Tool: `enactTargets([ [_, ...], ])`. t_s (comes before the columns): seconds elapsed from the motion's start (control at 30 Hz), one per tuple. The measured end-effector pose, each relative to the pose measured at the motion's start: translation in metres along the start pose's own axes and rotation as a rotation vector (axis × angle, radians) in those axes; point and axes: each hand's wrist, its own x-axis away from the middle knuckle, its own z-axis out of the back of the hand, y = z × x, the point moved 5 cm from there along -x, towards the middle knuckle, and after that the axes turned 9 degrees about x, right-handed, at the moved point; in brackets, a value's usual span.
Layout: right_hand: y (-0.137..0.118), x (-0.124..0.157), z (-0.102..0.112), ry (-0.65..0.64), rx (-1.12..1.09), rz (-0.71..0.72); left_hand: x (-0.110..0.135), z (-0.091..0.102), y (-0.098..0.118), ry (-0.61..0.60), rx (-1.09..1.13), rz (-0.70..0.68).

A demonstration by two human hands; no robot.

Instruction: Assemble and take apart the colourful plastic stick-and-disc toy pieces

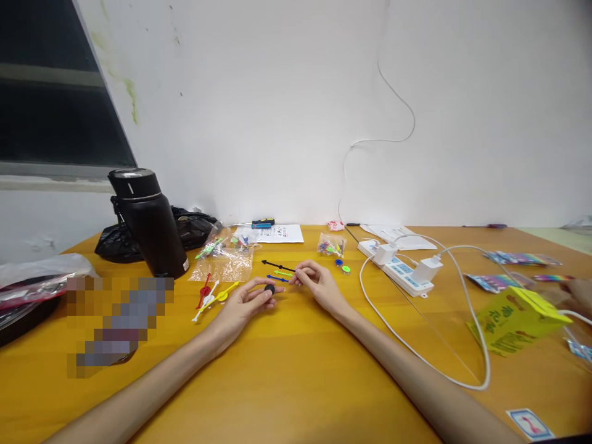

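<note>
A small black round disc [269, 289] is pinched between the thumb and fingers of my left hand [247, 301]. My right hand [319, 285] has its fingertips pressed together just right of it; what they hold, if anything, is too small to make out. A black arrow [279, 266] reaches to the right fingers, and I cannot tell whether they touch it. Below it lie a green arrow [282, 274] and a blue arrow [277, 279]. Left of my left hand are red [204, 294], white [209, 298] and yellow [222, 296] arrows with round centres.
Blue [339, 263] and green [346, 269] discs lie near a bag of small parts [332, 245]. Another clear bag [222, 262], screwdrivers [263, 223] and a black bottle [150, 225] stand left. Right are a power strip [402, 274], looping white cable [485, 364] and yellow carton [515, 320].
</note>
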Motion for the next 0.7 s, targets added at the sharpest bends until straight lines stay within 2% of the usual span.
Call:
enactTargets([
  [0.2, 0.001, -0.001, -0.002, -0.042, -0.038, -0.037, 0.001, 0.000, 0.000, -0.021, -0.050, -0.007],
  [0.7, -0.005, 0.007, -0.013, -0.104, -0.257, -0.140, 0.003, -0.002, 0.001, 0.041, 0.010, -0.027],
])
